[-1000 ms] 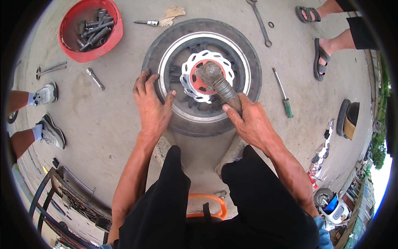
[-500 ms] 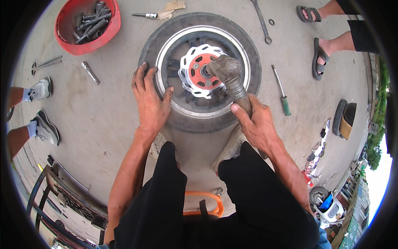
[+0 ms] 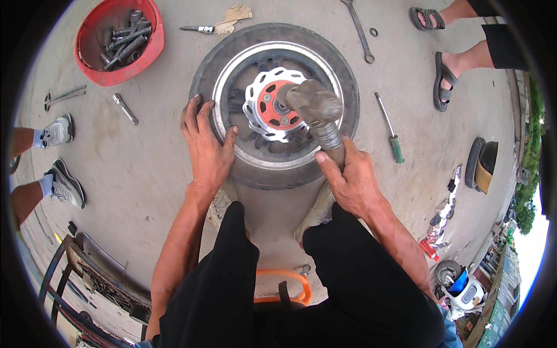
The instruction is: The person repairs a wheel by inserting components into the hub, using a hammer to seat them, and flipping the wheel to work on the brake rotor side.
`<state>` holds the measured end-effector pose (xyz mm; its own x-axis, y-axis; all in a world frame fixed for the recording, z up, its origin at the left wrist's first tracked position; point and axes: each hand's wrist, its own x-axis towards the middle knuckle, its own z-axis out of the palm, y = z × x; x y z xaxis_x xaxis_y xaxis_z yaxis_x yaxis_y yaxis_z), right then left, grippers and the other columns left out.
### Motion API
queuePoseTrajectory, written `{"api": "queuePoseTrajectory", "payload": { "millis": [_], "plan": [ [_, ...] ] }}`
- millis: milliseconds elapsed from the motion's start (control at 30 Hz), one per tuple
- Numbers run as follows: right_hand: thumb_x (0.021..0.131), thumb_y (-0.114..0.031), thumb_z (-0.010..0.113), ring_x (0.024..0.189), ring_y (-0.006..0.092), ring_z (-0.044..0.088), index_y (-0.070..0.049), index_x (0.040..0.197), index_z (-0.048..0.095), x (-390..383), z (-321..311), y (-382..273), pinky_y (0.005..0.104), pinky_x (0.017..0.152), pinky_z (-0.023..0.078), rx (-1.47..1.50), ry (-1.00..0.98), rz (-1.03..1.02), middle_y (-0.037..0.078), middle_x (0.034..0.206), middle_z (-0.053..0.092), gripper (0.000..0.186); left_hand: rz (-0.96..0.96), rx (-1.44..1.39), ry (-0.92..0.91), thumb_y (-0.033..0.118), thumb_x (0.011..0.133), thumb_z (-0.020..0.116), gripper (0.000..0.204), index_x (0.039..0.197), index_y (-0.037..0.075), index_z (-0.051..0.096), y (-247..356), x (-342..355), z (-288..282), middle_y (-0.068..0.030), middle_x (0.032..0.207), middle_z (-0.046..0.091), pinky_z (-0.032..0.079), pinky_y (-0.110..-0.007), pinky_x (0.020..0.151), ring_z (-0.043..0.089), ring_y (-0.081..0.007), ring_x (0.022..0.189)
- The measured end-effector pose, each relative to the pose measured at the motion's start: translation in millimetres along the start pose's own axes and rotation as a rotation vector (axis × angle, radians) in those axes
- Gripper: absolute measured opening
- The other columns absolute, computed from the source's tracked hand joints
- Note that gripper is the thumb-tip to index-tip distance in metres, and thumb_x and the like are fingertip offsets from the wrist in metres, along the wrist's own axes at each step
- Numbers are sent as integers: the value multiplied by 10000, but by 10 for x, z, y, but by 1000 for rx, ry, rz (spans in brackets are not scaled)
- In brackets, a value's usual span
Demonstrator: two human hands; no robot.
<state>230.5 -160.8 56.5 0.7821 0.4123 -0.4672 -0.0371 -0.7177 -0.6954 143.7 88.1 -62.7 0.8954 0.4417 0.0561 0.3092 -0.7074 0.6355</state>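
Note:
A motorcycle wheel with a black tyre (image 3: 272, 178) lies flat on the ground before me. At its centre is a shiny wavy-edged brake disc (image 3: 250, 104) with a red middle. My left hand (image 3: 208, 145) rests on the tyre and rim at the wheel's left side, its fingers spread and holding nothing. My right hand (image 3: 355, 181) is wrapped round the handle of a hammer (image 3: 319, 104). The hammer's head is slightly blurred and hangs over the right part of the hub and disc, hiding some of them. Whether it touches the hub, I cannot tell.
A red bowl-like container (image 3: 87, 61) holds several dark sockets. Around the wheel lie a screwdriver (image 3: 395, 145), a wrench (image 3: 360, 32), a ring (image 3: 373, 32), a socket tool (image 3: 125, 109) and pliers (image 3: 64, 95). Other people's feet stand left (image 3: 68, 184) and right (image 3: 444, 81).
The view has shifted a little, so the whole scene sits slightly lower and further left. The hammer's head stays over the hub with a small movement. My left hand keeps its place on the wheel.

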Motion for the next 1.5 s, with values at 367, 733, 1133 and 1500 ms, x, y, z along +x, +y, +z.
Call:
{"api": "queuePoseTrajectory", "payload": {
  "millis": [367,733,1133,1500],
  "plan": [
    [1032,-348,662,669,315,682,119,1121,589,-29,-76,-13,444,641,508,94,29,66,263,731,659,481,-4,-12,-7,116,852,814,739,1482,33,436,-25,-39,-4,-233,1612,310,263,-536,1245,257,-439,1506],
    [1033,-326,661,666,348,730,115,1117,590,142,-103,-162,468,619,516,-2,-51,114,245,703,672,454,-26,-19,-16,104,843,822,737,1474,26,448,13,-52,-16,-239,1611,302,274,-531,1242,257,-438,1507],
    [1027,-329,668,720,407,732,100,1121,599,158,-87,-91,506,635,515,-28,-81,176,280,756,682,445,-19,-34,-17,130,849,821,741,1483,41,447,1,-4,-4,-244,1619,288,277,-533,1242,250,-443,1511],
    [1023,-311,664,698,478,683,86,1071,586,169,97,57,523,656,510,-90,-82,62,282,704,652,407,-3,-42,-38,128,848,820,755,1494,41,440,20,-38,-30,-242,1625,280,272,-538,1245,240,-448,1516]
  ]
}}
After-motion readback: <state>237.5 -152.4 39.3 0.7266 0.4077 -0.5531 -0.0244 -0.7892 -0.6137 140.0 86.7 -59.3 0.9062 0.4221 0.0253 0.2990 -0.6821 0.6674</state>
